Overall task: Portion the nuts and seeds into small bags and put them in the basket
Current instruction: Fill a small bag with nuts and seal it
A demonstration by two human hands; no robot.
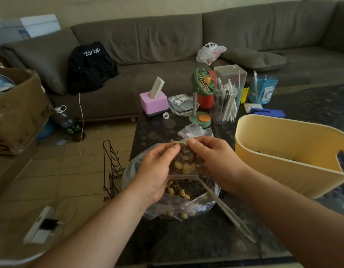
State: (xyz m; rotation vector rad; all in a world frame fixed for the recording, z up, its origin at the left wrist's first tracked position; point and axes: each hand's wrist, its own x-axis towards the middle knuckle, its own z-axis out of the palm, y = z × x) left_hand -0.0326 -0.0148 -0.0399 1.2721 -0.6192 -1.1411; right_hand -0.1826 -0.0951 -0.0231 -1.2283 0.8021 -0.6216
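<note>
Both hands are up over the dark patterned tabletop (186,238), and between them hangs a small clear plastic bag holding pale peanuts and striped sunflower seeds (183,164). The left hand (157,171) has its thumb and fingers curled onto the bag's upper left edge, pinching it near the mouth, palm turned toward the bag's side. The right hand (213,161) mirrors it from the other side, thumb and fingertips pinching the top right corner, so the bag's mouth is caught between the two grips and its filled bottom sags down between the palms. Directly beneath, on the table, sits the large crumpled clear plastic bag of loose peanuts and seeds (179,198), its opening spread wide under the wrists. A long translucent plastic spoon (225,209) lies with its bowl end in that big bag and its handle running out toward the near right across the table. Just beyond the fingers, a little pile of empty clear small bags (194,131) rests on the table. To the right, beside the right forearm and apart from the hands, stands the pale yellow plastic basket with a cut-out handle (283,165); something small and dark lies at its bottom, too dim to make out.
</note>
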